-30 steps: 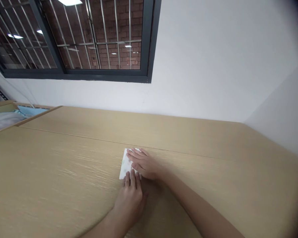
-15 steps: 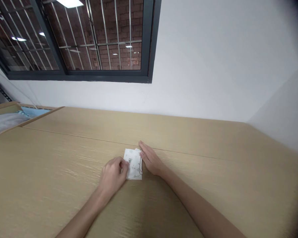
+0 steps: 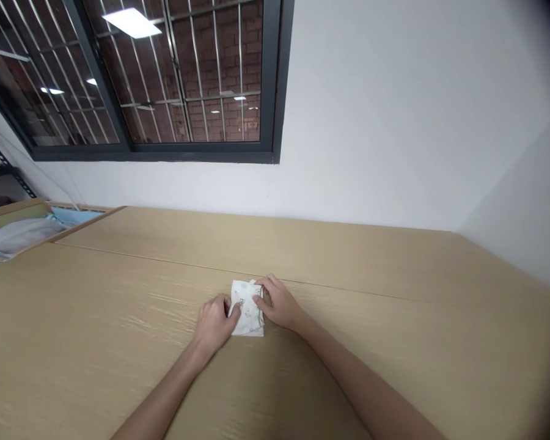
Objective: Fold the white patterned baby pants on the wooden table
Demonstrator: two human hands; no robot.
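A small folded white cloth (image 3: 247, 318) with a sparse printed pattern lies flat on the wooden surface. Its layers do not line up exactly along the right side. My left hand (image 3: 215, 321) grips the left edge, thumb on top and fingers curled at the side. At the upper right corner, my right hand (image 3: 279, 302) pinches the cloth between its thumb and bent fingers. The fingertips under the edges are partly hidden.
The light wooden tabletop (image 3: 119, 318) has a seam running across it behind the cloth. A wooden bin (image 3: 91, 223) with bagged and light blue items (image 3: 22, 235) stands at the far left. Behind are a white wall (image 3: 371, 122) and a barred window (image 3: 187, 79).
My right hand has gone from lying with stretched fingers beside the cloth to bending them and pinching its corner. My left thumb has shifted on the left edge. The view has tilted slightly up.
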